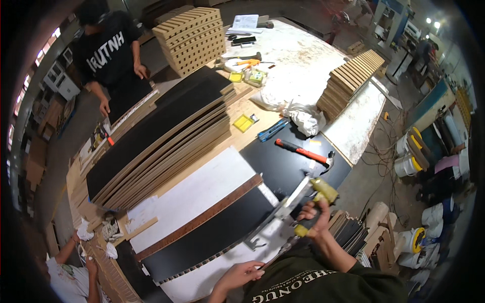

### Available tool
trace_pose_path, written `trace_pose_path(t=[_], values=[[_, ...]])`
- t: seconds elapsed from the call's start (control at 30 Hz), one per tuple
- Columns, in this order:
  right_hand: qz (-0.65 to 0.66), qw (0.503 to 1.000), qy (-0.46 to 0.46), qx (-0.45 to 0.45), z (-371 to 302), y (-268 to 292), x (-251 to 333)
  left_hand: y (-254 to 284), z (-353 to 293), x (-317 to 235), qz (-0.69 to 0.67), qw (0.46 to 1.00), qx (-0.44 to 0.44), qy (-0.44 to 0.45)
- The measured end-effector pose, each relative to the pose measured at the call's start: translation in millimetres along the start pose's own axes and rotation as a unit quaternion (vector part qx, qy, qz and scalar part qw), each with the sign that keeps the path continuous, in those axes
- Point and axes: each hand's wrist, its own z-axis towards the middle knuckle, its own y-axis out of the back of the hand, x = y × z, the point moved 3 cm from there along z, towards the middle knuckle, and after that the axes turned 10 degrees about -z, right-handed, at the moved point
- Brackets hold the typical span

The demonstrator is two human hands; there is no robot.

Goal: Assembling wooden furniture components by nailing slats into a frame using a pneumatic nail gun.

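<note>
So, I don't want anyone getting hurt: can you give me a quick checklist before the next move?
1. Yellow power tool in hand: ok, the right hand grips it.
2. Left hand apart from the tool: ok, it is nearer the shirt.
3. Tool loaded: cannot tell, its inside is hidden.
4. Dark board free of loose tools: not ok, a hammer lies on it.
5. Other people away from the tool: ok, the person in black and the person in white are at the left.
</note>
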Motion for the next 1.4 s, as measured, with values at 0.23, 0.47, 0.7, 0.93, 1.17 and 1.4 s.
trace_pose_path(t=[0.23,0.47,0.7,0.93,1.17,1.4], values=[[-0.138,0.964,-0.222,0.055,79.5,6.0,21.1,-52.0,98.2,-14.1,-0.101,0.978,-0.156,-0.090],[-0.183,0.927,-0.329,-0.012,120.3,18.1,65.3,-106.7,151.2,-62.5,-0.169,0.923,-0.334,-0.085],[-0.882,0.153,-0.250,0.368,144.1,-75.1,174.3,-115.9,189.3,-4.8,0.039,0.888,-0.451,-0.078],[-0.887,0.096,0.449,0.042,302.3,-96.9,234.9,-104.2,194.0,-50.5,0.220,0.897,-0.360,0.135],[-0.833,0.359,0.420,0.035,286.7,-33.5,295.0,-102.5,186.0,-191.8,0.179,0.911,-0.368,0.048],[-0.863,0.356,0.358,0.031,254.9,-54.3,300.2,-36.5,338.2,-291.6,0.407,0.761,-0.382,-0.331]])
